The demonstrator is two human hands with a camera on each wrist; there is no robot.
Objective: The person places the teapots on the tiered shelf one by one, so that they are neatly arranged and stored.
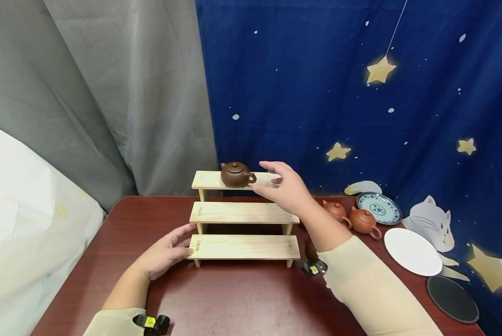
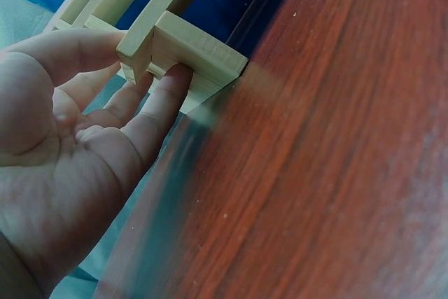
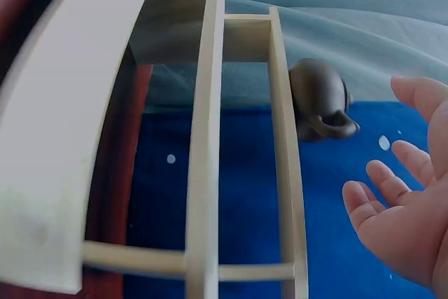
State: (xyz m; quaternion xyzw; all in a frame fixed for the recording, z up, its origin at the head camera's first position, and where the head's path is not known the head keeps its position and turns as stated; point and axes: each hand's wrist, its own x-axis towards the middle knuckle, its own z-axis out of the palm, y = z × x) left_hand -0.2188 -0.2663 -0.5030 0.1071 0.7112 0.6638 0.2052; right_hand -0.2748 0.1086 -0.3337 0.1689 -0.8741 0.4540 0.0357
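ok so, biggest thing first, you've got the dark red surface [image 1: 234,298] under everything, with the three-tier wooden stand [image 1: 244,213] on it; a white plate [image 1: 412,252] lies well off to the right; your hands are well apart, the left hand [image 1: 167,252] pinching the left end of the lowest tier, the right hand [image 1: 286,186] up by the top tier, fingers spread and holding nothing; the dark brown teapot [image 1: 235,175] sits upright on that top tier near its middle, just beside your right hand but not touching it; two reddish teapots [image 1: 363,221] wait on the surface behind your right forearm; smallest bit, the dark pot's handle [image 3: 339,129] points toward your right hand; imo you're at the setting-the-pot-on-top step, though reach or release I can't tell; if it's sitting how you want, next move calls for backing your fingers clear of that handle, left hand bracing the stand
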